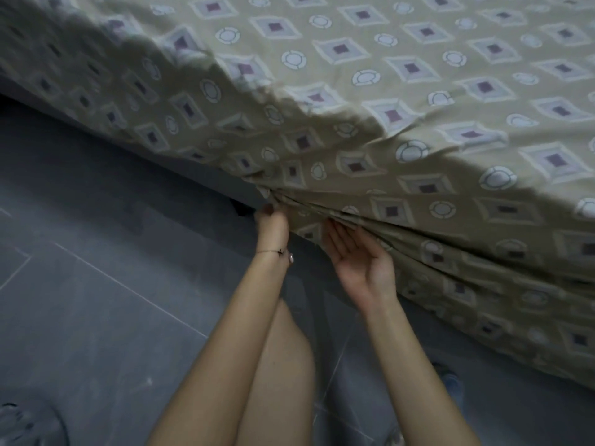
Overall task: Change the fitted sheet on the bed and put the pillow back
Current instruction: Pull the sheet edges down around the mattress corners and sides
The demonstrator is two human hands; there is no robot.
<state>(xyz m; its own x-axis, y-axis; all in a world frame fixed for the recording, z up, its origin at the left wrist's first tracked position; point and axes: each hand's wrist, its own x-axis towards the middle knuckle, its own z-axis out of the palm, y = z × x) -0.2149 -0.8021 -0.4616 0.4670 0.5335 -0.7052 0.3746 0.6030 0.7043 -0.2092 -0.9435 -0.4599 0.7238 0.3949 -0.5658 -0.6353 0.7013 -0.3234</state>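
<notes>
While my left hand pinches the bunched hem of the fitted sheet at the lower side edge of the bed and my right hand rests open against the folds, overpulling could drag the top askew.

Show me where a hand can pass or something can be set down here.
Free: the tiled floor left of the left hand, bordered by the draped sheet; also the sheet's flat top. Crowded: the gathered hem, where the left hand grips it and the right hand lies open against the folds.
</notes>
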